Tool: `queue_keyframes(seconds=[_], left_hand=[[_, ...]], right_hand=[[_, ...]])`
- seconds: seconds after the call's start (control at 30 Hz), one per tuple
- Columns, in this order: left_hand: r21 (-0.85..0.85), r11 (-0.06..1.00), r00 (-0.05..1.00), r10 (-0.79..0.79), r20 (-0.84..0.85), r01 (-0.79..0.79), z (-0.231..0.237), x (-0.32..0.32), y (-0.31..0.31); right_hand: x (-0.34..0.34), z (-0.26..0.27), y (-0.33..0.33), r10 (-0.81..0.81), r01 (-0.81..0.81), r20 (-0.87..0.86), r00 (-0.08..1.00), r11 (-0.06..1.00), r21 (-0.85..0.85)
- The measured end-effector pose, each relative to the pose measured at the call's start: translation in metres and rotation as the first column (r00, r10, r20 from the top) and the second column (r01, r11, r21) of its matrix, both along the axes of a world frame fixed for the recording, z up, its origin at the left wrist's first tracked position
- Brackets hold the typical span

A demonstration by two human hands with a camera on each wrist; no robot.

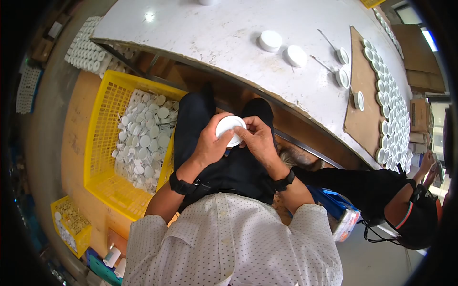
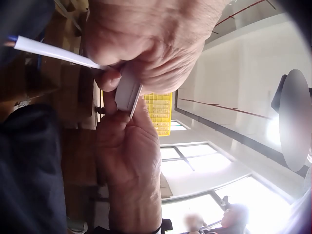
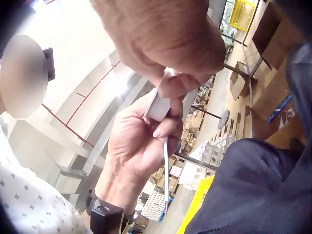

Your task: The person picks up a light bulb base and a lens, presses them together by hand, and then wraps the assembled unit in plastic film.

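Both hands hold one round white fitting (image 1: 230, 129) above the lap, its flat face up in the head view. My left hand (image 1: 210, 143) grips its left side, thumb lying over the face. From the right, my right hand (image 1: 261, 142) pinches the rim, with the thumb at the face's edge. Seen side-on in the left wrist view, the fitting (image 2: 128, 90) has a thin flange and a thicker body. A white cable (image 2: 58, 52) with blue and brown wire ends runs out near the left fingers. The cable (image 3: 166, 170) hangs below the left hand in the right wrist view.
At the left stands a yellow crate (image 1: 95, 143) filled with small white round parts. On the white table (image 1: 214, 33) lie several round white fittings, two with cables. Rows of similar pieces (image 1: 389, 105) cover a brown board at the right. Another person (image 1: 381, 200) sits at the right.
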State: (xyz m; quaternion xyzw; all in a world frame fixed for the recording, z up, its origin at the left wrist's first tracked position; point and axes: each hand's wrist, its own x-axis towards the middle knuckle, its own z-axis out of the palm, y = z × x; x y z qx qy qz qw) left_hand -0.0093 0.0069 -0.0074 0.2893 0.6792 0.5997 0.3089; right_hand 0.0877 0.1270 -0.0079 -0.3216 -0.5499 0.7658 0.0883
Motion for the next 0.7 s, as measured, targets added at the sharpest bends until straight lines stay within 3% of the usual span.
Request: queue_keyframes(seconds=[0.03,0.07,0.1,0.17,0.23,0.3,0.33,0.37,0.4,0.43,0.5,0.53,0.57,0.67,0.7], left_hand=[[0.01,1.0,1.0,-0.008,-0.004,0.008,-0.002,-0.006,-0.002],[0.046,0.998,0.996,0.057,-0.073,-0.053,-0.004,-0.015,-0.005],[0.082,0.99,0.983,0.124,-0.136,-0.113,-0.006,-0.023,-0.011],[-0.087,0.947,0.942,0.316,0.109,-0.308,0.0,-0.048,-0.029],[-0.089,0.864,0.846,0.503,0.177,-0.495,-0.023,-0.079,-0.055],[-0.069,0.839,0.833,0.544,0.103,-0.54,-0.063,-0.111,-0.092],[-0.13,0.784,0.792,0.611,-0.013,-0.607,-0.087,-0.12,-0.109],[-0.179,0.716,0.737,0.662,-0.133,-0.675,-0.101,-0.124,-0.123],[-0.174,0.716,0.737,0.663,-0.132,-0.676,-0.101,-0.121,-0.132],[-0.257,0.715,0.754,0.648,-0.105,-0.65,-0.1,-0.117,-0.142],[-0.336,0.706,0.765,0.64,-0.075,-0.623,-0.106,-0.11,-0.158],[-0.333,0.72,0.771,0.636,-0.036,-0.609,-0.116,-0.105,-0.165],[-0.33,0.733,0.775,0.631,0.003,-0.595,-0.122,-0.1,-0.169],[-0.305,0.732,0.749,0.657,0.082,-0.609,-0.143,-0.087,-0.169],[-0.295,0.734,0.741,0.662,0.112,-0.612,-0.149,-0.084,-0.168]], right_hand=[[-0.002,0.002,0.009,-0.008,0.008,-0.004,1.0,1.0,0.01],[-0.004,0.004,0.023,0.004,0.024,-0.092,0.996,0.955,0.297],[-0.004,0.007,0.038,0.039,0.061,-0.168,0.985,0.83,0.554],[-0.01,0.052,0.078,-0.142,0.042,0.017,0.99,0.402,0.915],[-0.022,0.047,0.135,-0.193,0.146,-0.151,0.97,-0.04,0.988],[-0.032,0.043,0.178,-0.274,-0.046,0.005,0.962,-0.141,0.989],[-0.038,0.044,0.188,-0.276,-0.039,-0.004,0.961,-0.149,0.988],[-0.044,0.046,0.197,-0.268,-0.138,0.153,0.951,0.074,0.988],[-0.048,0.047,0.204,-0.223,-0.235,0.306,0.925,0.294,0.926],[-0.052,0.047,0.212,-0.223,-0.234,0.304,0.926,0.291,0.928],[-0.058,0.049,0.229,-0.093,-0.267,0.375,0.922,0.548,0.793],[-0.059,0.049,0.236,-0.065,-0.204,0.318,0.946,0.641,0.739],[-0.062,0.052,0.239,-0.059,-0.21,0.32,0.946,0.64,0.739],[-0.071,0.062,0.244,0.055,-0.482,0.547,0.836,0.551,0.681],[-0.074,0.064,0.243,0.057,-0.487,0.549,0.834,0.546,0.682]])
